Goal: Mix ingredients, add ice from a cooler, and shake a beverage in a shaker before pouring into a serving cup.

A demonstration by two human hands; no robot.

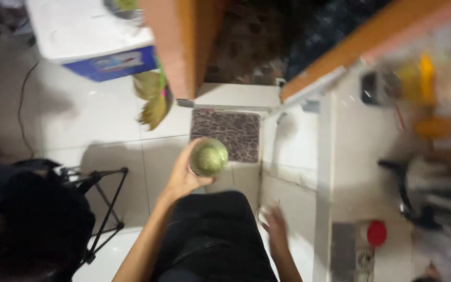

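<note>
My left hand (184,175) holds a round pale green cabbage (209,156) out in front of me, above the white tiled floor. My right hand (276,225) hangs lower at my right side, blurred, fingers apart and holding nothing. Below both hands is my dark clothing (212,235).
A brown patterned doormat (225,133) lies before an orange door frame (184,47). A white and blue box (87,36) stands at the far left. A black folding stand (103,203) and another person's dark-haired head (37,224) are at my left. A blurred counter with a black pan (424,188) is on the right.
</note>
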